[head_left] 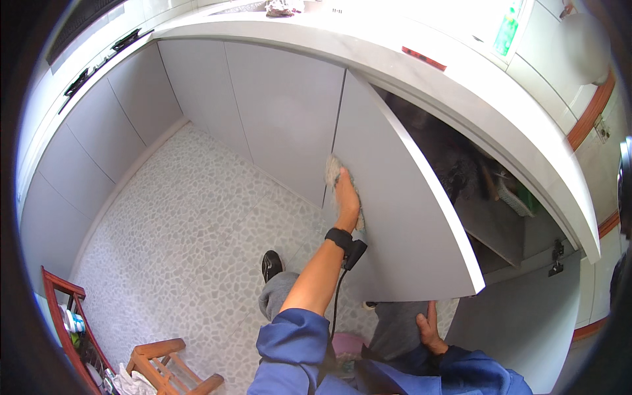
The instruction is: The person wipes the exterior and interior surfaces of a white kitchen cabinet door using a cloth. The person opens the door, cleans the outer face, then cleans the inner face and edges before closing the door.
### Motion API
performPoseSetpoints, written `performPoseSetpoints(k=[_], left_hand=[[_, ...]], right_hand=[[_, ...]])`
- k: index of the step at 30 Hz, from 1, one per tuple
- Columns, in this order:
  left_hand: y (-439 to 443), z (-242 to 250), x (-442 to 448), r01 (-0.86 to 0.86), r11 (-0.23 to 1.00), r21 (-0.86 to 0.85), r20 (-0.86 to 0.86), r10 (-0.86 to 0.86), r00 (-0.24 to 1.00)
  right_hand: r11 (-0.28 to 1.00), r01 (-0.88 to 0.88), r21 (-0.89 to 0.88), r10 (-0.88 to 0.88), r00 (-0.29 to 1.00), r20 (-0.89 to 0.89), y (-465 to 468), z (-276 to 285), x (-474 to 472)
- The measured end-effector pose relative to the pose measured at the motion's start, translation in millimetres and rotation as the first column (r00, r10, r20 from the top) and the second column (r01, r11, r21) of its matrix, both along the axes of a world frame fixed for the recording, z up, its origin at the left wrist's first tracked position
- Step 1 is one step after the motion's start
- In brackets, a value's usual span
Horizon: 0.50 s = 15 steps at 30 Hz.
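My left hand (pixel 348 200) presses a pale, shaggy cleaning cloth (pixel 333 170) flat against the grey cabinet door (pixel 400 197), near its hinge-side seam. The cloth shows around the fingers and beside the wrist. A black strap with a small device and a cable (pixel 337 301) is on my left wrist. My right hand (pixel 431 328) is at the lower edge of this half-open door, its fingers partly hidden behind it; whether it grips the door I cannot tell. Part of a pink basin (pixel 348 343) shows below, between my legs.
A second open door (pixel 518 321) hangs at the right, beside the dark cabinet interior (pixel 493 237) with stored items. The white countertop (pixel 375 54) overhangs the doors and bears a red level (pixel 423 58). A wooden stool (pixel 158 365) and a red-framed shelf (pixel 74 316) stand at lower left.
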<state>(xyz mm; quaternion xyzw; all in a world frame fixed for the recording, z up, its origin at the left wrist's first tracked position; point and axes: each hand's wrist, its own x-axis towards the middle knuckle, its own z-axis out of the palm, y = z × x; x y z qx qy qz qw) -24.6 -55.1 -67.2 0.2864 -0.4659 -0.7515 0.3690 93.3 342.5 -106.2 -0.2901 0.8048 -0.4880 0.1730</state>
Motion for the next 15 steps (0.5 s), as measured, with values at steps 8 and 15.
performPoseSetpoints(k=[8,15], left_hand=[[15.7,-45.5,6.6,0.239,0.837,0.491,-0.144,-0.193,0.971],[89.4,45.9,59.0,0.076,0.988,-0.134,0.197,-0.049,0.979]], right_hand=[[0.999,0.041,-0.021,-0.043,0.995,-0.094,-8.1,20.5,6.5],[0.997,0.006,-0.076,-0.014,0.994,-0.106,-17.7,33.9,6.6]])
